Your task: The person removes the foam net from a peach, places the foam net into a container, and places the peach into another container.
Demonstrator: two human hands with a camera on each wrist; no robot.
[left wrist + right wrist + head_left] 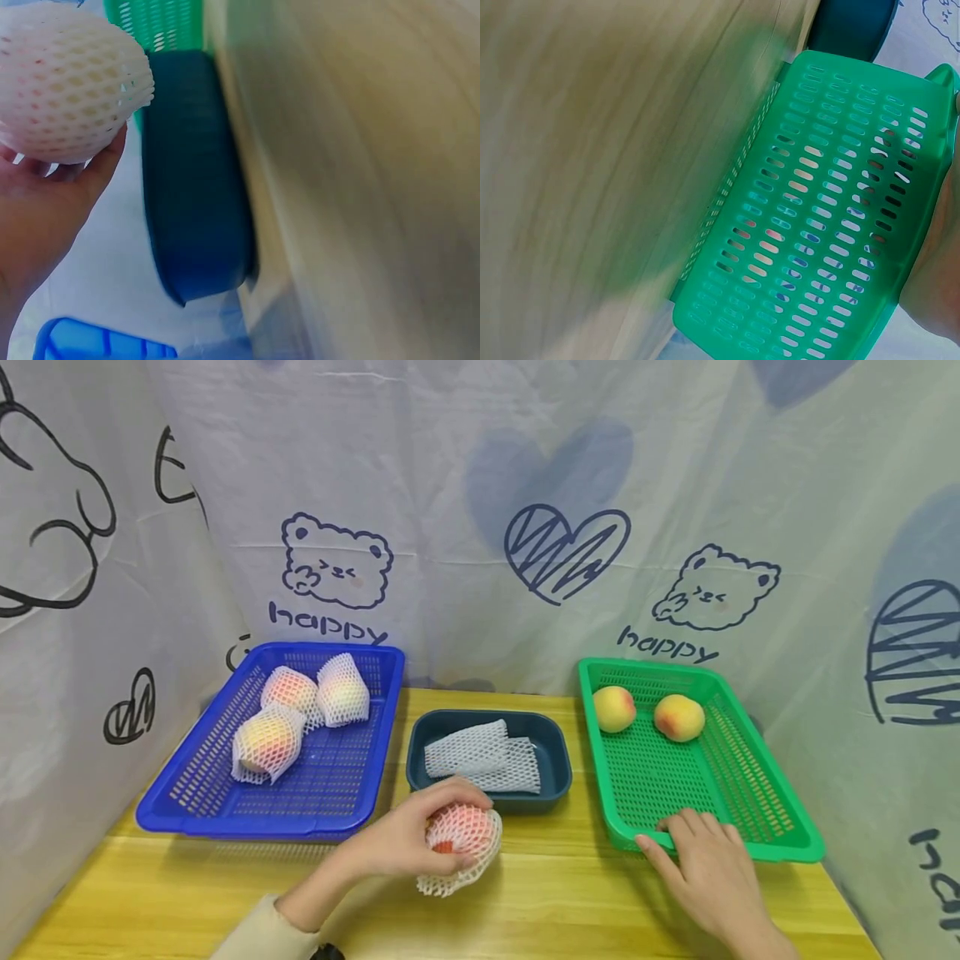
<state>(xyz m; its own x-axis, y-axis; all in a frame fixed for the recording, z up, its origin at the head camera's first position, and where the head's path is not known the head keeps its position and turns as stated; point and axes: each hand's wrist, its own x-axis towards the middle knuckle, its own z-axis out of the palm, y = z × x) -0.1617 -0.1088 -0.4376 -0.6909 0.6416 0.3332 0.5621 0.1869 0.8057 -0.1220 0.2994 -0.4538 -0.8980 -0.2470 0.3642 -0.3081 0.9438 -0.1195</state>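
Note:
My left hand (408,839) grips a peach in a white foam net (467,835), held above the table just in front of the dark teal tray (551,804). In the left wrist view the netting covers the peach's visible side, with my fingers beneath it. My right hand (708,872) rests on the near rim of the green basket (765,852), its fingertips reaching over the edge. Two bare peaches, one at the left wall (614,709) and another beside it (679,718), lie at the basket's far end. Flat foam nets (468,750) lie in the tray.
On the left stands a blue basket (330,806) with three netted peaches (268,742) towards its back. Both baskets and the tray stand on a wooden table (555,893). A printed cloth (450,527) hangs behind and along the sides.

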